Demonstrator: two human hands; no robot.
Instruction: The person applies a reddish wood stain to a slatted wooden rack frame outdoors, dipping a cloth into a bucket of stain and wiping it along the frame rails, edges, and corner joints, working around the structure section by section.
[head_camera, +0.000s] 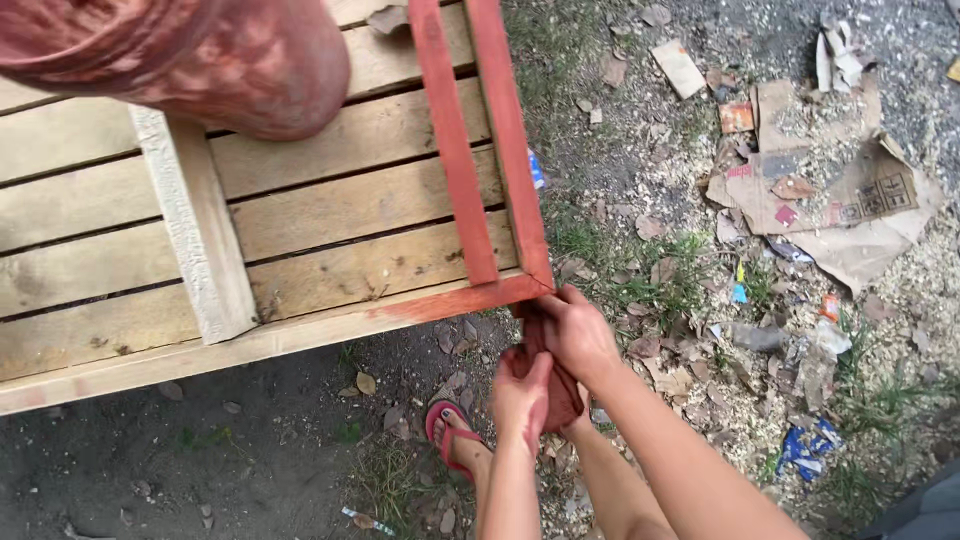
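Red-brown stain marks most of what we record here, going from left to right. At the far left, a stained knee (240, 60) in red-blotched cloth rests on a pale wooden cross-board (200, 240), which lies over the slats of a bare wooden pallet (90, 260). We note that the pallet fills the left half of the view and sits above dark bare ground (150, 450).

Further right, a red-stained wooden frame (480, 150) lies on the pallet, two of its rails running from far to near and meeting a third rail at a corner on the pallet's near right edge. Below that corner we find a foot in a red sandal (450, 432) on the dirt.

Our left hand (522, 392) is closed around a dark red rag (562, 392), gripping its lower part. Our right hand (578, 330) is just above it, fingers bunched on the rag's upper part and touching the near corner of the frame. The rag is thus held between both hands, just below the frame's corner.

To the right, the ground is grass (650, 270) mixed with sawdust and dry leaves. Well apart, at the far right, lie torn pieces of brown cardboard (850, 210) and small scraps of coloured litter (810, 445).
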